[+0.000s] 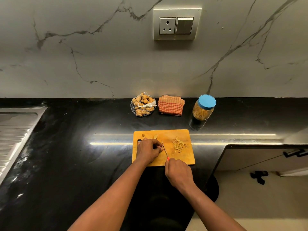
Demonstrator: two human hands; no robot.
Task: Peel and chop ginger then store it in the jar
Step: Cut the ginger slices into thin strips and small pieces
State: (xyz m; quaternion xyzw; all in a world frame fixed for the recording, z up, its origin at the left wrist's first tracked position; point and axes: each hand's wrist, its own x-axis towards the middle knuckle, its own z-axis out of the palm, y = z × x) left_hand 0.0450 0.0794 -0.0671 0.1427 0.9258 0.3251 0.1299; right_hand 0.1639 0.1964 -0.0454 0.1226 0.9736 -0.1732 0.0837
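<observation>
One wooden cutting board (176,157) lies on the black surface (83,139), near its front edge. On the board's right half sits one loose heap of ginger strips (179,145), pale yellow and thin, cut lengthwise (too small and overlapped to count exactly). Two small ginger bits (155,136) lie near the board's far left corner, beside its handle hole.

The left hand (147,151) rests on the board's left half, its fingers curled and bunched, the tips pinching down a ginger piece (160,148) that is almost wholly hidden under them. One knife (165,150) stands with its thin blade just beside those fingertips, tip pointing away from the person. The right hand (179,174) grips it at the board's front edge, fingers wrapped round the handle, of which only a scrap of red shows.

Along the surface's back edge, against the marbled wall, stand three things in a row: one white mesh bag (143,104) of knobbly unpeeled ginger, one folded red-checked cloth (171,105), and one clear jar (202,112) with a blue lid on, holding pale strips. One socket plate (177,24) is on the wall. A steel sink drainer (15,130) sits at the surface's left edge.
</observation>
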